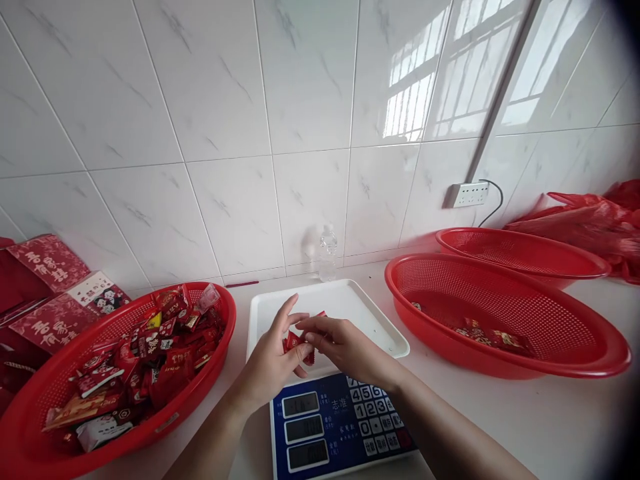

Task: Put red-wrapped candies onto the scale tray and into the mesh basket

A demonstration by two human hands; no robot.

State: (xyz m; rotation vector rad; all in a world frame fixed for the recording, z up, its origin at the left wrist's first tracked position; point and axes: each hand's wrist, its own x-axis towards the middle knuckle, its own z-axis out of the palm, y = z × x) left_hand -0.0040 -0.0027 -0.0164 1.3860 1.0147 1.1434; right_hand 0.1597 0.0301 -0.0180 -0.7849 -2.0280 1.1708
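Note:
Both hands meet over the white weighing pan (373, 320) of a scale. My left hand (273, 357) cradles small red-wrapped candies (293, 341) between its thumb and curled fingers, with the index finger raised. From the right, my right hand (340, 339) closes its thumb and fingertips on the same candies. A bit of red wrapper shows above its fingers. How many pieces are held is hidden by the fingers. Below my hands is the scale's blue panel (345, 433), with three small displays on the left and number keys on the right.
At left, a red basket (227, 320) holds many wrapped snacks, beside red printed boxes (50, 313). Another red basket (590, 340) at right contains a few packets; a further basket (525, 250) and red bags (575, 220) lie behind. A clear bottle (328, 253) stands by the tiled wall.

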